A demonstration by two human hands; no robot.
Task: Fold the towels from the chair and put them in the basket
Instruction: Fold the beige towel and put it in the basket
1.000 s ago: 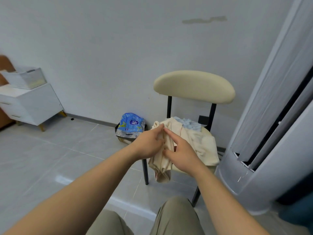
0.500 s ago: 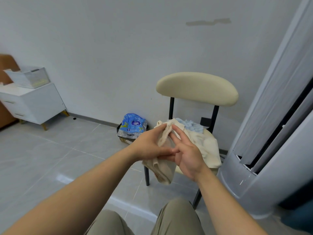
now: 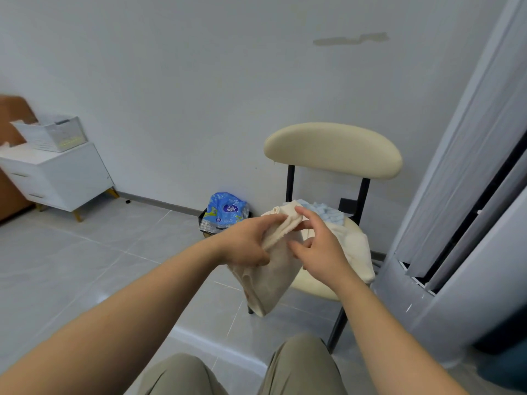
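Cream towel (image 3: 271,283) — bunched in left hand's (image 3: 244,244) grip, top edge pinched by right hand (image 3: 322,252)

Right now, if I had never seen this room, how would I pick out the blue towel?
Find the chair with the cream oval backrest and black legs. At the back of its seat, just under the backrest, lies the blue towel, crumpled. Unlike the cream towels beside it, it is pale blue and fluffy.

A cream towel (image 3: 271,280) covers much of the seat of the chair (image 3: 332,149), and a blue towel (image 3: 328,215) shows only partly behind it. Print on the blue packet (image 3: 225,209) is too small to read. Brown furniture (image 3: 12,112) is cut off at the left edge
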